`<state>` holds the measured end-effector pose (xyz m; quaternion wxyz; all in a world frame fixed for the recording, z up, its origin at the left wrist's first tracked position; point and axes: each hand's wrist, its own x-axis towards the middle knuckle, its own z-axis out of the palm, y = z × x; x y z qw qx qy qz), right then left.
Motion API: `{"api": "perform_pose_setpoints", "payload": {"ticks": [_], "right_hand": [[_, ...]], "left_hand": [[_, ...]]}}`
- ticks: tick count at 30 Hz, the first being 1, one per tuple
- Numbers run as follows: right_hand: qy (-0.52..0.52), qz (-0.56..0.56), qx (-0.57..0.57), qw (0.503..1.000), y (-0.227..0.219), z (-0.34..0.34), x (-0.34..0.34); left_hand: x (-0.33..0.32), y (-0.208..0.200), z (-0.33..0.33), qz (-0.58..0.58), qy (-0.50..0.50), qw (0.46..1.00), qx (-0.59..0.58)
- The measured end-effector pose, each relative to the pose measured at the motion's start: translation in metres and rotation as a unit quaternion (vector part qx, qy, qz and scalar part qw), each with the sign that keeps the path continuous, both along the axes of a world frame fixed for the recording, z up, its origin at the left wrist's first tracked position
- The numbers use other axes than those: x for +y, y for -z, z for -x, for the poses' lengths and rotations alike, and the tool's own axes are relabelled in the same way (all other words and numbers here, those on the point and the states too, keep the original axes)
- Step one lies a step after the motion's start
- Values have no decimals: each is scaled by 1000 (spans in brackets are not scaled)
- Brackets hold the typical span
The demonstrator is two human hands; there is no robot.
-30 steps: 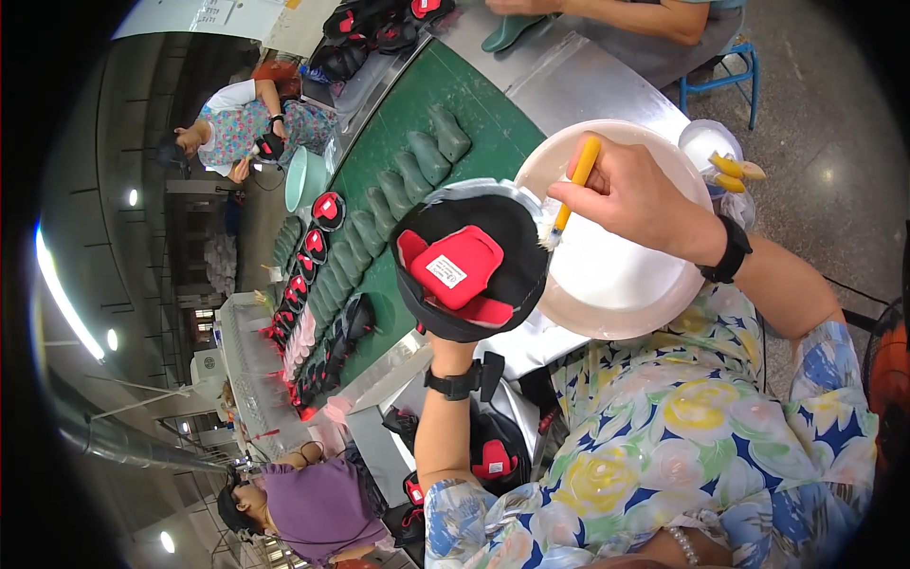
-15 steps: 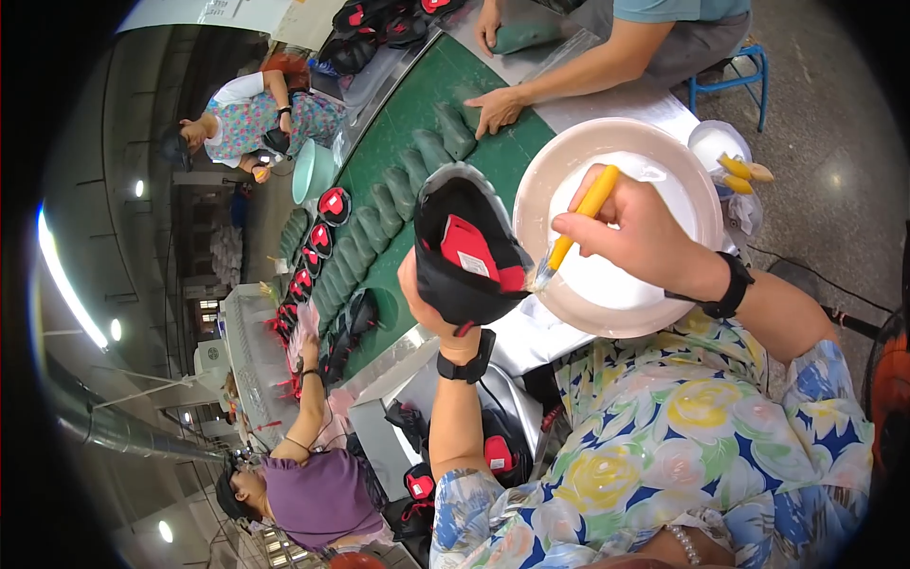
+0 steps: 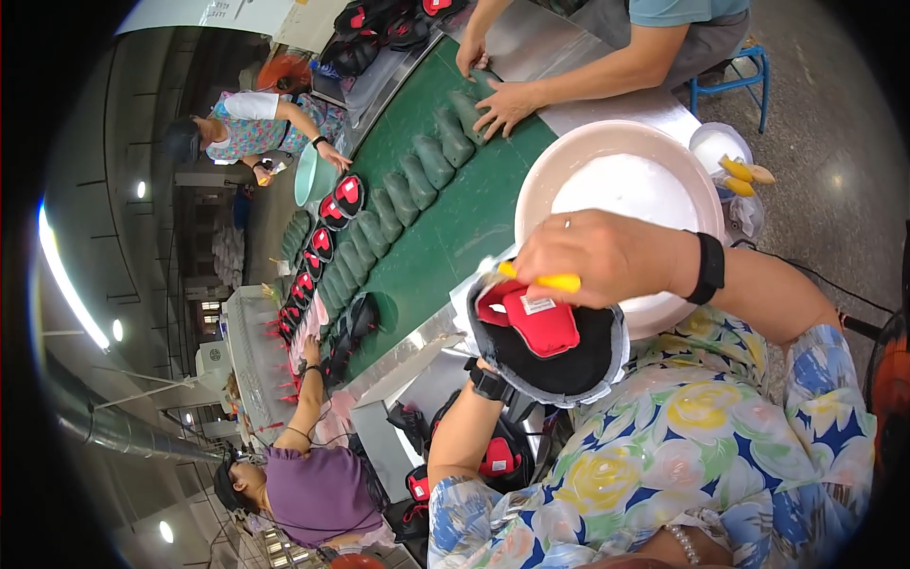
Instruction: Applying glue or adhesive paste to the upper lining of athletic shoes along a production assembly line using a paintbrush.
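Note:
My left hand (image 3: 485, 364) supports a black shoe upper (image 3: 559, 365) with a red lining from below; most of its fingers are hidden behind it. The upper is tilted, its open inside facing up. Over its far edge, my right hand (image 3: 592, 254) grips a yellow-handled brush (image 3: 557, 282). The brush tip is hidden behind the hand and the upper's edge. Just beyond that hand stands a wide pale pink basin (image 3: 538, 185) with white liquid (image 3: 621, 190) inside.
A green conveyor belt (image 3: 474, 223) carries several grey-green shoe-shaped pieces (image 3: 400, 194) and red-lined uppers (image 3: 322, 242). A co-worker's hands (image 3: 507, 106) are at the far end. Brushes (image 3: 737, 175) rest on a small tub at right. More uppers (image 3: 498, 455) lie below my left arm.
The upper has turned and come nearer to me. My right hand has moved left with the brush, from above the basin to the upper. A co-worker in a flowered apron has reached toward the belt.

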<state>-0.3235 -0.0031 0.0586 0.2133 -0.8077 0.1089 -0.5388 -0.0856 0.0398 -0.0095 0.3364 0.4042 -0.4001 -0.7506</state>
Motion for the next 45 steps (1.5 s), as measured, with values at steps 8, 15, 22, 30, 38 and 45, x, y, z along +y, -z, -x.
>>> {"api": "perform_pose_setpoints", "payload": {"ticks": [8,15,22,30,38,45], "right_hand": [[3,-252,122,960,-11,39,-8],[12,-94,63,994,-19,25,-1],[40,-71,102,991,-15,20,-6],[104,-276,137,946,-18,9,-11],[86,-456,107,879,0,-12,-6],[81,-552,151,816,18,-31,-17]], "left_hand": [[3,-33,-28,83,-9,991,109],[-2,-32,-38,136,-4,991,-10],[-5,-27,-58,90,-35,995,2],[-25,-4,-136,209,-259,934,-129],[-60,69,-347,100,-496,859,-79],[-79,127,-513,3,-669,705,-235]]}}
